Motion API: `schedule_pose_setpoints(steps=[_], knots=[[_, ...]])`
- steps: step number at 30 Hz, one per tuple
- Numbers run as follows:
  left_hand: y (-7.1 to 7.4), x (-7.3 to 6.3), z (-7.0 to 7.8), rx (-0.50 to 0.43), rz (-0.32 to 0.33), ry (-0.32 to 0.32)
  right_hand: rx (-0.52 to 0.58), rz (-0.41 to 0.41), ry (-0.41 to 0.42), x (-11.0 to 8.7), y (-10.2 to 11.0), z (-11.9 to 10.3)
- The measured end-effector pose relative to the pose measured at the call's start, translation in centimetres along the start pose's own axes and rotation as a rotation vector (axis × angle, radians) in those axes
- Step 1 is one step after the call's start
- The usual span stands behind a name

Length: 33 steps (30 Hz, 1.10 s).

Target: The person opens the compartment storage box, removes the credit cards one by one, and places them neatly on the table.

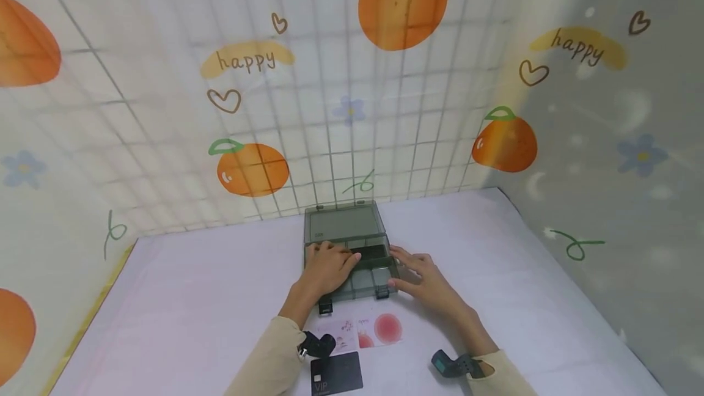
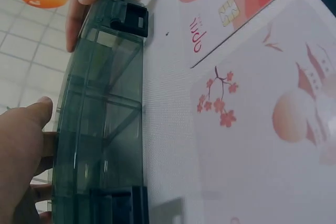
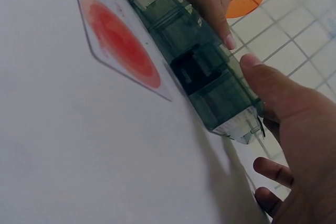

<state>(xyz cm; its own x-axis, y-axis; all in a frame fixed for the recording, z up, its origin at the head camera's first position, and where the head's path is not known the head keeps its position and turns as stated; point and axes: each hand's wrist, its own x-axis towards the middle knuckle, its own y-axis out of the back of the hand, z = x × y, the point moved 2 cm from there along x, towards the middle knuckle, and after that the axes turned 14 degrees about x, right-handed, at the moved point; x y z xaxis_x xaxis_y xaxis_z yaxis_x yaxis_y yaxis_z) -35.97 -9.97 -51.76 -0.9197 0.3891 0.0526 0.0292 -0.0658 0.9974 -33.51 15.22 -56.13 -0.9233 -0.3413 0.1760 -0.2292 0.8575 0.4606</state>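
A translucent dark-green compartment box (image 1: 363,283) stands on the table with its lid (image 1: 345,223) raised at the back. Its two front latches hang loose, the left latch (image 1: 326,306) and the right latch (image 1: 382,291). My left hand (image 1: 328,267) lies over the box's left and middle part, its fingertips hidden inside. Near its thumb, a dark strip (image 1: 376,253) crosses the middle compartments; its kind is unclear. At the right side my right hand (image 1: 431,283) touches the box's edge with thumb and index finger spread, while its other fingers (image 3: 273,170) hang loosely beside the box.
In front of the box lie a pink flower-printed card (image 1: 345,330), a card with red circles (image 1: 387,329) and a black VIP card (image 1: 346,374). A white cloth covers the table (image 1: 220,298). Behind it hangs a curtain (image 1: 319,78) printed with oranges, before a grid.
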Motion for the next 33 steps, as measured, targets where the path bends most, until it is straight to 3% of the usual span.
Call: schedule_pose_setpoints(steps=[8,16,20,26,33], knots=[[-0.1,0.2,-0.1,-0.124,-0.035,0.050,0.022,-0.026,0.046,0.5,-0.3,0.0],[0.4,0.9,0.3,-0.361,-0.046,0.226,0.003,-0.007,0.030,0.3,-0.1,0.4],[1.4,1.0,0.8,-0.460,-0.147,0.345,0.009,-0.014,0.020,0.2,0.0,0.4],[3.5,1.4,1.5,-0.807,-0.368,0.441,0.005,-0.004,0.053,0.5,0.2,0.1],[3.4,1.9,1.5,-1.031,-0.377,0.488,0.011,0.000,0.051,0.3,0.0,0.1]])
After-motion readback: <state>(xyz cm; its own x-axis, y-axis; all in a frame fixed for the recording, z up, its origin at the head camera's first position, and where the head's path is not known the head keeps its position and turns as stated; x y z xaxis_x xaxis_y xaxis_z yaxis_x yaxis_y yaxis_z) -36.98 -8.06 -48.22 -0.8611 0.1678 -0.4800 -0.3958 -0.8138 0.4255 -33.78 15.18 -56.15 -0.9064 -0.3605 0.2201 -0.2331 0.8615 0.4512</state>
